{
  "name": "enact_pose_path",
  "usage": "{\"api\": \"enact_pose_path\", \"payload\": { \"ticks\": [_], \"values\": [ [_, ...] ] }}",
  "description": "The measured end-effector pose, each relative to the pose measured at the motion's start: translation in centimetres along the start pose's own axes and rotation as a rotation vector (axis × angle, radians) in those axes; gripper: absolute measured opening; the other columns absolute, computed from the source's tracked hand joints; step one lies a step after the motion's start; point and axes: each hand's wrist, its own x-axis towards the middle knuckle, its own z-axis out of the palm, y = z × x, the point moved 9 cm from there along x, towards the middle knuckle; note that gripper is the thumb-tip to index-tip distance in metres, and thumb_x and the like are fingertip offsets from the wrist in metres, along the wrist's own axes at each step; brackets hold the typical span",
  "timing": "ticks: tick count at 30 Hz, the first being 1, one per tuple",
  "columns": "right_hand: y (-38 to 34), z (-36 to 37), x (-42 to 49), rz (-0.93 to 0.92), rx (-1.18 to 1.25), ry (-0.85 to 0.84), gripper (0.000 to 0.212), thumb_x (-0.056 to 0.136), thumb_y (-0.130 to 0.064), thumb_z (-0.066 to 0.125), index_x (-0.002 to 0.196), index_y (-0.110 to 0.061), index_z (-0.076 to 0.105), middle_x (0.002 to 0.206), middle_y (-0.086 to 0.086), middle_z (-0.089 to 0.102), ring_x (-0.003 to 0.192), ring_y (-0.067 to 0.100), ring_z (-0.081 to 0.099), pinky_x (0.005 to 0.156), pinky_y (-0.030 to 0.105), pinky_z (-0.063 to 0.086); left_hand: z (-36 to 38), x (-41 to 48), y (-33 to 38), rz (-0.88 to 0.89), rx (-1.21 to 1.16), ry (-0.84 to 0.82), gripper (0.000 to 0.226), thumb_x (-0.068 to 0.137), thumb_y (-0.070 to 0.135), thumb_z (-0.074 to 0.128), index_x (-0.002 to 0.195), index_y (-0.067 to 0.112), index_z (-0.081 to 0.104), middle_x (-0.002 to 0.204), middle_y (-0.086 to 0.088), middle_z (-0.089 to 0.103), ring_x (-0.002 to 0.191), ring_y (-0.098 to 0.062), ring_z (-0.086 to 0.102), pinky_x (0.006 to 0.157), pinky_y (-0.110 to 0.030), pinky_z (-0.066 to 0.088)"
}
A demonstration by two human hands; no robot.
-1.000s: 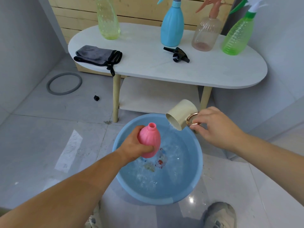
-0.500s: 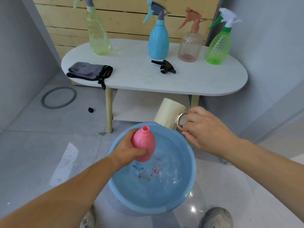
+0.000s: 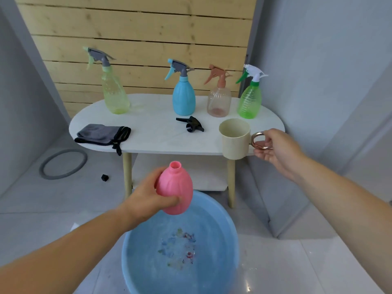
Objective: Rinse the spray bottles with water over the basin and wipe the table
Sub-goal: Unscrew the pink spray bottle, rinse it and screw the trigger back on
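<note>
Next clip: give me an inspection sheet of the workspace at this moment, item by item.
Surface: white oval table; four spray bottles stand along its back: yellow-green bottle, blue bottle, clear bottle, green bottle.
Job's things: pink bottle, uncapped, neck up above the basin of water; grey cloth at the table's left; cream mug upright at the table's front edge.
Clutter: black spray head lying on the table; grey ring and small black piece on the floor.
Hands: left hand grips the pink bottle; right hand holds the mug's ring handle.
Cables: nothing seen.
Surroundings: wood-slat wall, grey walls, tiled floor.
</note>
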Motion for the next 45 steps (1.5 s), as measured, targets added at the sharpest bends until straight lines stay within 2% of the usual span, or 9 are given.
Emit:
{"api": "enact_pose_path", "payload": {
  "ticks": [6,12,16,20,26,31,36,39,45],
  "values": [
    [0.6,-1.0,5.3,0.111,0.042,0.053,0.025,0.092,-0.025,0.05,0.071,-0.015,0.043,0.099,0.02,0.059,0.075,0.03,0.057,0.058,0.03,0.051,0.7,0.4,4.2,0.046,0.005,-0.049,0.076,0.06,0.016,0.082,0.127,0.041,0.057,0.116,0.004,0.069,0.102,-0.01,0.07,0.082,-0.031,0.063],
    [1.2,-1.4,8.5,0.13,0.034,0.051,0.019,0.091,-0.022,0.049,0.076,-0.011,0.046,0.085,0.02,0.057,0.069,0.032,0.06,0.089,0.046,0.055,1.8,1.3,5.9,0.082,-0.012,-0.078,0.076,0.061,0.016,0.085,0.127,0.041,0.057,0.105,0.014,0.072,0.1,-0.005,0.07,0.077,-0.024,0.06],
    [0.4,-2.1,9.5,0.069,-0.179,0.089,0.016,0.092,-0.022,0.041,0.087,-0.01,0.051,0.098,0.023,0.057,0.069,0.033,0.062,0.06,0.035,0.054,2.0,1.9,5.8,0.088,-0.018,-0.096,0.076,0.065,0.01,0.087,0.128,0.04,0.058,0.105,0.015,0.072,0.101,-0.006,0.07,0.076,-0.024,0.06],
    [-0.2,-2.2,9.7,0.014,-0.364,0.092,0.022,0.092,-0.029,0.041,0.104,-0.015,0.055,0.106,0.015,0.056,0.067,0.029,0.062,0.056,0.03,0.046,2.0,2.1,5.6,0.084,-0.002,-0.097,0.075,0.063,0.014,0.086,0.128,0.04,0.059,0.108,0.012,0.072,0.103,-0.009,0.071,0.079,-0.027,0.061],
    [-7.6,-1.5,5.7,-0.408,-0.77,0.426,0.037,0.093,-0.045,0.043,0.113,-0.018,0.058,0.12,0.01,0.055,0.101,0.031,0.057,0.083,0.036,0.041,1.4,2.1,5.5,0.075,-0.004,-0.095,0.076,0.062,0.014,0.086,0.127,0.041,0.058,0.107,0.015,0.072,0.103,-0.006,0.069,0.079,-0.026,0.061],
    [-12.4,9.0,0.9,-0.804,-0.766,0.18,0.019,0.092,-0.032,0.052,0.082,-0.019,0.062,0.085,-0.002,0.062,0.074,0.019,0.056,0.064,0.029,0.04,0.9,2.0,5.8,0.075,0.009,-0.092,0.076,0.062,0.016,0.084,0.127,0.043,0.056,0.106,0.017,0.071,0.101,-0.004,0.069,0.083,-0.029,0.062],
    [-7.0,18.7,3.6,-0.556,-0.975,-0.165,0.031,0.091,-0.032,0.057,0.079,-0.004,0.066,0.075,0.014,0.066,0.075,0.031,0.062,0.066,0.037,0.05,0.2,2.0,5.4,0.065,-0.002,-0.067,0.072,0.061,0.015,0.083,0.122,0.044,0.057,0.109,0.013,0.071,0.1,-0.003,0.069,0.08,-0.027,0.062],
    [-4.5,20.1,7.0,-0.407,-1.031,-0.126,0.042,0.088,-0.044,0.06,0.065,-0.01,0.05,0.061,0.006,0.051,0.072,0.031,0.055,0.052,0.031,0.037,0.2,2.0,4.8,0.061,0.0,-0.067,0.071,0.061,0.016,0.082,0.121,0.045,0.058,0.109,0.014,0.071,0.099,-0.003,0.07,0.077,-0.026,0.061],
    [-1.7,20.9,10.2,-0.088,-1.008,-0.108,0.052,0.075,-0.05,0.073,0.102,-0.01,0.055,0.092,0.004,0.06,0.098,0.025,0.062,0.081,0.033,0.051,-0.4,2.5,4.0,0.05,-0.01,-0.051,0.072,0.062,0.015,0.084,0.124,0.04,0.058,0.108,0.013,0.071,0.097,-0.001,0.07,0.075,-0.022,0.059]
  ]
}}
